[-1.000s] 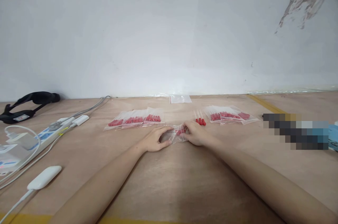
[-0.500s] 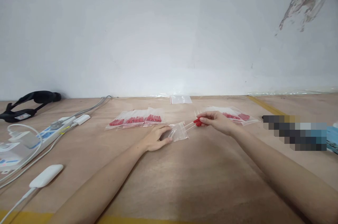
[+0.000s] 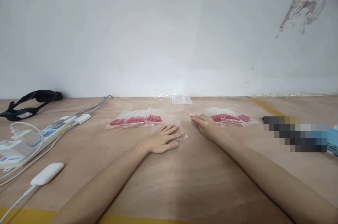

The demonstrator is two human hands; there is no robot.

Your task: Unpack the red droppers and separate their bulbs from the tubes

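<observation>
Behind everything stood a pale wall [image 3: 158, 34], with a wooden tabletop [image 3: 163, 189] stretching out before it. A power strip [image 3: 47, 132] ran along the left, well apart from the hands, perhaps to leave the middle free of cords. A row of clear bags [image 3: 135, 118] with red ends inside lay left of centre, overlapping slightly — likely fanned so that each showed — while a looser pile of similar bags [image 3: 232, 116] lay right of centre. The hands were apart from each other: the left hand [image 3: 163, 140] was spread flat over a clear bag [image 3: 182, 128], probably pinning it against sliding, and its contents were hidden. The right hand [image 3: 208, 126] curled over slim red-ended sticks [image 3: 192, 116] just beside the pile, fingers bent low as though keeping them together — whether it gripped any, I could not tell.
</observation>
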